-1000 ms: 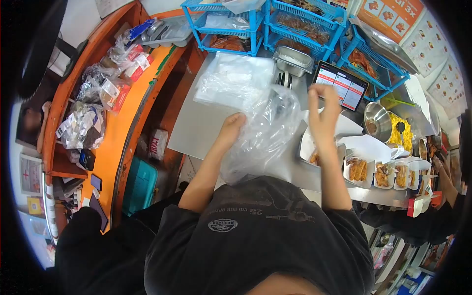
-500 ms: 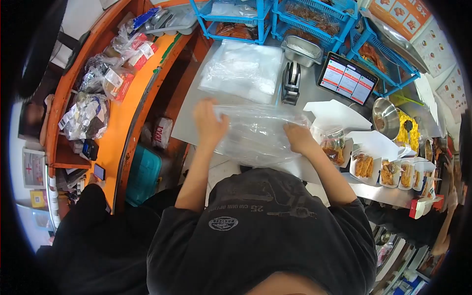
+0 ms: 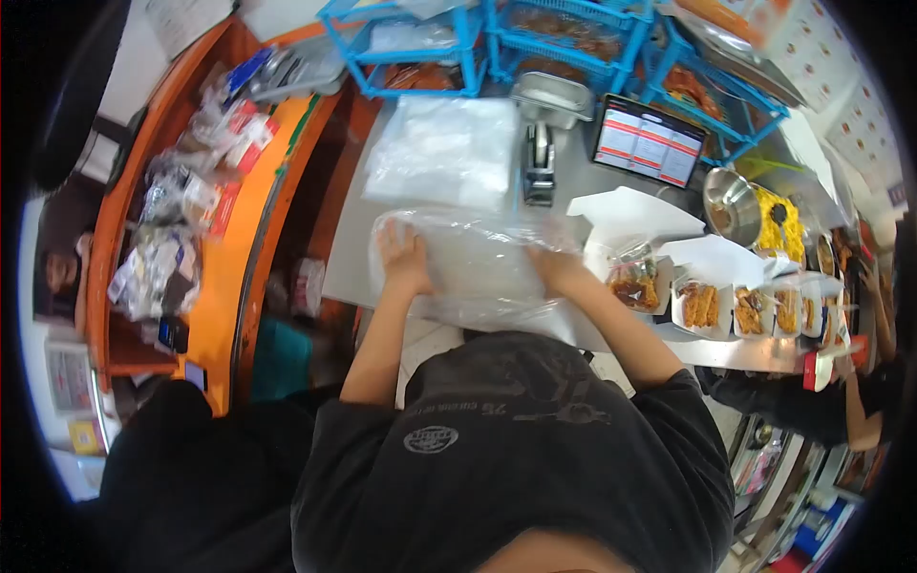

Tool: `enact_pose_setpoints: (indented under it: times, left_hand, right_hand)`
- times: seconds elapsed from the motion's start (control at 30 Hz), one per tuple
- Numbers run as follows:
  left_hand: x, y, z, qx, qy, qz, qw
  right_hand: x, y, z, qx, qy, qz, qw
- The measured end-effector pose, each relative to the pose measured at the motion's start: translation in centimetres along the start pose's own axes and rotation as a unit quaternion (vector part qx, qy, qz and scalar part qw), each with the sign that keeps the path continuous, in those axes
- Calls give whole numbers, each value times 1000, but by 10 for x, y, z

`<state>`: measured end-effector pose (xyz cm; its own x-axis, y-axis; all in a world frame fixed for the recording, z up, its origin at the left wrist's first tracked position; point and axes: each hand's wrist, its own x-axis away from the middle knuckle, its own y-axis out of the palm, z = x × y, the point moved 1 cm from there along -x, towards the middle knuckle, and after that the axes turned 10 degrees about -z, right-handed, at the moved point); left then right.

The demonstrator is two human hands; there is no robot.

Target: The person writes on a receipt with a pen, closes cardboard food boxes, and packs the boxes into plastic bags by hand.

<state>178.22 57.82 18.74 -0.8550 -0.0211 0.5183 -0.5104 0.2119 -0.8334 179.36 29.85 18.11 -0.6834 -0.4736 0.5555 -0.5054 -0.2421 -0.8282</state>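
A large clear plastic bag [image 3: 478,263] is spread at the table's front edge, close to my body. My left hand [image 3: 403,256] lies at its left side with the fingers stretched and spread, and thin plastic appears to cover them in part. At the bag's right side, my right hand [image 3: 556,269] has its fingers bent around the plastic; glare and blur hide the fingertips. Behind the bag rests a stack of clear plastic bags [image 3: 444,148]. A black tape dispenser [image 3: 540,172] stands to the right of that stack.
Open white boxes of fried food [image 3: 702,307] line the right side, near a metal bowl [image 3: 731,205]. A tablet [image 3: 650,141] and blue racks [image 3: 564,43] stand at the back. Left is an orange counter [image 3: 239,248] with wrapped packages. Other people are at both sides.
My left hand has gone from a closed grip on the bag's edge to spread fingers. The bag's upper edge has dropped slightly toward me. The camera view has shifted.
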Motion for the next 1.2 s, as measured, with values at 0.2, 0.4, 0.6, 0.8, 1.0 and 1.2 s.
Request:
enact_pose_setpoints:
  times: [0.2,0.4,0.6,0.8,1.0,1.2]
  left_hand:
    - [-15,22,17,314,82,31,945]
    - [-57,30,-59,254,-86,-1,963]
    - [-73,-11,-106,139,-72,19,988]
    - [-47,-28,-26,314,30,336,887]
    - [-86,50,35,239,56,334,910]
    - [-90,46,35,255,64,274,925]
  right_hand:
    - [32,-31,-45,-367,-364,127,847]
    - [75,-33,-29,-424,-193,356,810]
    - [94,43,-13,-418,-86,289,857]
    - [75,68,-27,-380,-137,335,851]
    - [38,103,-21,-230,-94,317,915]
    - [31,110,-24,-206,-105,382,895]
